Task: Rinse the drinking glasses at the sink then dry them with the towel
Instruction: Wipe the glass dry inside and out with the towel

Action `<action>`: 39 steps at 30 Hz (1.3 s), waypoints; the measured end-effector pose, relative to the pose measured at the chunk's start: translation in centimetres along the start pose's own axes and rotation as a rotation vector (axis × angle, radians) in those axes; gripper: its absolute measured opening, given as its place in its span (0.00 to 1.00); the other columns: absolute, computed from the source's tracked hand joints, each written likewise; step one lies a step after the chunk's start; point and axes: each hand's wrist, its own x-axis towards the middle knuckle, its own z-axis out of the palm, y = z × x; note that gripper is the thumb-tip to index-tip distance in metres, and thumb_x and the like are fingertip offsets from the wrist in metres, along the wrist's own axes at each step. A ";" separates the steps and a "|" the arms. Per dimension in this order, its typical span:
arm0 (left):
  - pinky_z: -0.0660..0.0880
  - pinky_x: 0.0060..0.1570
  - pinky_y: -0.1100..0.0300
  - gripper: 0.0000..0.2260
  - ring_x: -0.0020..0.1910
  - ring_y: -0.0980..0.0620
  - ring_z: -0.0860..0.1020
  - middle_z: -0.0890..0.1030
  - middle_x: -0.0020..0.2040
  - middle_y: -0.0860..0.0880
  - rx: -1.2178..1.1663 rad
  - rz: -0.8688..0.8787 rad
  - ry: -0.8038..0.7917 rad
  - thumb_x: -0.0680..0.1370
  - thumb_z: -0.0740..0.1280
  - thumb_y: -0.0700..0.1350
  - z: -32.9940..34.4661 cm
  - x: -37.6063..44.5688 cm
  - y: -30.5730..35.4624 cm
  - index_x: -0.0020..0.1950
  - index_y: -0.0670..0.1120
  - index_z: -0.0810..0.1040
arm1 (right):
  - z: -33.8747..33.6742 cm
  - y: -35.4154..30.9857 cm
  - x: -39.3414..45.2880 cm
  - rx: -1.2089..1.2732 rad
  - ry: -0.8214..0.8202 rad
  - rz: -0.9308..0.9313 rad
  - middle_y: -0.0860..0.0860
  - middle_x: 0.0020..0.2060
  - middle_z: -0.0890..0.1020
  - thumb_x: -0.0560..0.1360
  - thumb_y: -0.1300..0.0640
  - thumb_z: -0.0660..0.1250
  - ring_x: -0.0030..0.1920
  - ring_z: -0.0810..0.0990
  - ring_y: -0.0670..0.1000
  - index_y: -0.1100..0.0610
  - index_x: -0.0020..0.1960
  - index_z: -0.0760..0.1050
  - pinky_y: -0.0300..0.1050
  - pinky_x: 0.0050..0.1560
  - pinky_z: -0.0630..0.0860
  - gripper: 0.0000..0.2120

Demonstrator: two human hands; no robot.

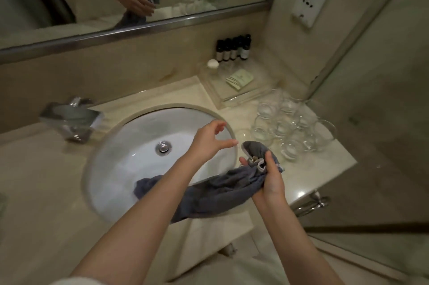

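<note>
Fingers (270, 164) of the right hand (271, 182) clench the towel (216, 189); left hand (209, 139) released. Wrap cloth inside each glass (rims too) (290, 126), I'd say.

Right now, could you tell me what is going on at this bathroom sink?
A person stands at the white sink basin. The right hand grips a grey towel, which trails over the basin's front edge. The left hand hovers open above the basin, holding nothing. A cluster of clear drinking glasses stands on the marble counter to the right. No water is visibly running.
</note>
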 end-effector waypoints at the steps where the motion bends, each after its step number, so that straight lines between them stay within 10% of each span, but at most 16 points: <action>1: 0.68 0.58 0.63 0.30 0.64 0.50 0.73 0.76 0.65 0.46 0.013 -0.003 -0.032 0.70 0.77 0.48 1.1 1.2 0.6 0.69 0.45 0.72 | -0.6 -0.5 0.3 0.017 0.016 0.017 0.62 0.52 0.80 0.81 0.45 0.56 0.48 0.81 0.60 0.57 0.64 0.70 0.56 0.49 0.76 0.19; 4: 0.68 0.61 0.59 0.35 0.68 0.48 0.70 0.72 0.69 0.45 0.043 -0.022 -0.121 0.69 0.78 0.49 4.2 4.6 2.1 0.73 0.46 0.67 | -2.1 -1.7 1.5 0.076 0.067 0.043 0.65 0.57 0.78 0.81 0.47 0.57 0.62 0.77 0.61 0.58 0.64 0.70 0.60 0.61 0.72 0.18; 10: 0.67 0.66 0.56 0.44 0.73 0.48 0.65 0.67 0.74 0.44 0.042 -0.056 -0.248 0.65 0.81 0.47 8.5 8.6 3.2 0.77 0.49 0.61 | -4.1 -3.7 3.0 0.119 0.116 0.071 0.62 0.47 0.81 0.80 0.48 0.60 0.49 0.81 0.57 0.59 0.65 0.70 0.57 0.55 0.75 0.19; 24: 0.74 0.56 0.57 0.38 0.59 0.50 0.75 0.76 0.62 0.46 -0.099 -0.079 0.016 0.64 0.82 0.44 7.7 8.0 2.7 0.69 0.48 0.68 | -4.4 -4.2 3.2 0.010 0.064 -0.109 0.53 0.54 0.81 0.81 0.51 0.59 0.56 0.79 0.51 0.51 0.49 0.77 0.51 0.66 0.71 0.09; 32: 0.77 0.48 0.66 0.27 0.47 0.60 0.80 0.79 0.56 0.47 -0.515 -0.068 0.187 0.60 0.80 0.45 0.2 -0.2 3.2 0.57 0.49 0.77 | 0.6 -3.6 0.9 -0.148 -0.153 -0.335 0.44 0.45 0.84 0.81 0.53 0.58 0.46 0.81 0.43 0.55 0.59 0.77 0.37 0.51 0.76 0.13; 39: 0.76 0.49 0.53 0.29 0.42 0.52 0.83 0.85 0.44 0.50 -0.735 -0.144 0.298 0.60 0.75 0.54 -0.8 -6.4 3.4 0.59 0.48 0.75 | 5.0 -1.1 -4.4 -0.334 -0.382 -0.479 0.50 0.48 0.82 0.82 0.59 0.56 0.47 0.81 0.49 0.63 0.59 0.75 0.37 0.35 0.76 0.13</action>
